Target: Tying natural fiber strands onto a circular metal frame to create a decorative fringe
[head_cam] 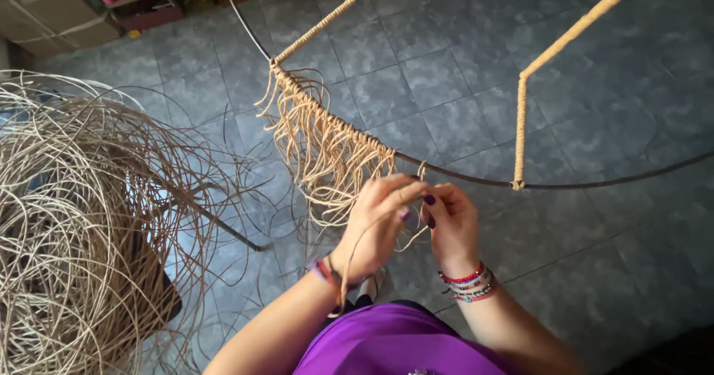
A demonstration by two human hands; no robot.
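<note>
Left: loose tangle of pale cane strands [82, 226] heaped over grey tiled floor [595, 107]; centre: knotted cane fringe [327, 148] hangs from dark metal hoop frame [461, 175]; left hand [379, 222] and right hand [450, 222] close together just under hoop, fingers pinching one thin strand [422, 172] looped over it; step judged: tying next knot at fringe's right end; next move calls for drawing loop snug against neighbouring knots; right: cane-wrapped upright [520, 129] on frame.

Pale tan cane strands [327, 148] hang from a dark hoop [595, 181]; mottled grey floor tiles [446, 70]; purple garment [394, 341] at bottom centre.
</note>
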